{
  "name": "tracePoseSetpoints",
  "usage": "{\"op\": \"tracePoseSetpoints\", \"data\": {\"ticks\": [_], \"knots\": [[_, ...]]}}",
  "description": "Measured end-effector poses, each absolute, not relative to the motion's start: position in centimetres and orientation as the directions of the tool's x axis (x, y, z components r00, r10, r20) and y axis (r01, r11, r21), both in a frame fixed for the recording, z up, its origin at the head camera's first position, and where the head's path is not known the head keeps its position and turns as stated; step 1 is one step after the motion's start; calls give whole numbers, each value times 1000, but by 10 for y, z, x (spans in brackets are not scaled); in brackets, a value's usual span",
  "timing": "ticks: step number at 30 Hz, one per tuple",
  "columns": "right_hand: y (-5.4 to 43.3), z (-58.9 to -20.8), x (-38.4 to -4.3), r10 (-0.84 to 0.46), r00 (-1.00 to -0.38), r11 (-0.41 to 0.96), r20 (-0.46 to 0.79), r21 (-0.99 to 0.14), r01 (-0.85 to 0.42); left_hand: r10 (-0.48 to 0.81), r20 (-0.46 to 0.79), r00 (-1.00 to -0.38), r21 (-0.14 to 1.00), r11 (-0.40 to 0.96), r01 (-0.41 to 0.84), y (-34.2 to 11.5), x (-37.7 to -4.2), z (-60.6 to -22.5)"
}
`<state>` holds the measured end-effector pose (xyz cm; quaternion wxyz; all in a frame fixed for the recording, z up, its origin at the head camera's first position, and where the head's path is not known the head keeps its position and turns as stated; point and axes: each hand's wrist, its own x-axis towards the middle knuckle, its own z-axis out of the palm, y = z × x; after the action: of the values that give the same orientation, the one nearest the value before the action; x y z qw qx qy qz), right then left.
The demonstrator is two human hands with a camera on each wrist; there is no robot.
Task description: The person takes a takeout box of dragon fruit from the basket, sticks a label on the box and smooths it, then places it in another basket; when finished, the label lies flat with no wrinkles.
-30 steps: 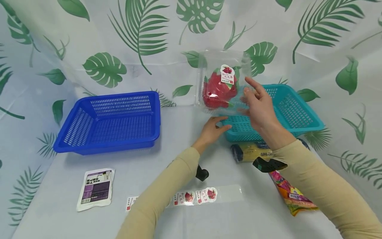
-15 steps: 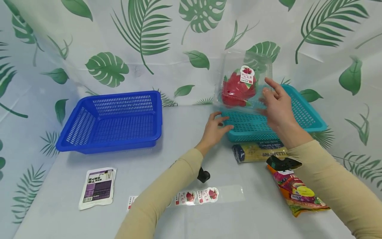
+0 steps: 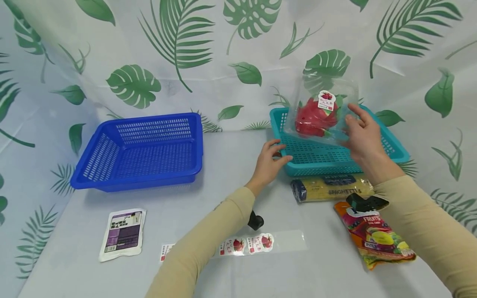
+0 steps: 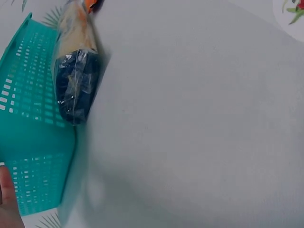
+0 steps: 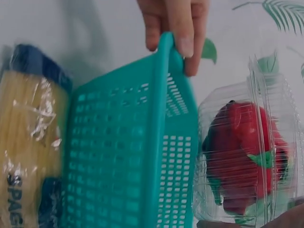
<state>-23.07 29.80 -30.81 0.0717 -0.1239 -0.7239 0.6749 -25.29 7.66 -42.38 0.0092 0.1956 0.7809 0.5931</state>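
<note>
A clear plastic box (image 3: 302, 111) with a red dragon fruit (image 3: 313, 120) inside hangs tilted over the teal basket (image 3: 324, 169). On its lid sits a white sticker (image 3: 326, 100) with a dragon fruit picture. My right hand (image 3: 367, 134) grips the box by its right side, the index finger extended along the lid. With my left hand (image 3: 269, 163) I hold the basket's left rim; the right wrist view shows those fingers (image 5: 183, 40) pinched over its corner. Just the edge of the left hand (image 4: 7, 197) shows in the left wrist view.
A spaghetti pack (image 3: 331, 192) lies against the teal basket's near side, with an orange fruit candy bag (image 3: 374, 238) in front. At left stand a blue basket (image 3: 138, 180) and a white-and-purple packet (image 3: 123, 235). A strip of stickers (image 3: 287, 243) lies near my left sleeve.
My right hand has carried the dragon fruit box rightward and slightly down, from left of the teal basket to over it. The left hand has closed onto the basket's rim with little movement.
</note>
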Motion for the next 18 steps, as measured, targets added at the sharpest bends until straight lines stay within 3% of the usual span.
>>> {"op": "tracePoseSetpoints", "data": {"ticks": [11,18], "knots": [[318,-318,-237,298,-949,108,-105,-984,143,290,184,-939,947,203,248,78,-251,-424],[342,-323,-243,256,-960,249,-109,-953,174,262,150,-953,964,174,200,80,-249,-421]]}}
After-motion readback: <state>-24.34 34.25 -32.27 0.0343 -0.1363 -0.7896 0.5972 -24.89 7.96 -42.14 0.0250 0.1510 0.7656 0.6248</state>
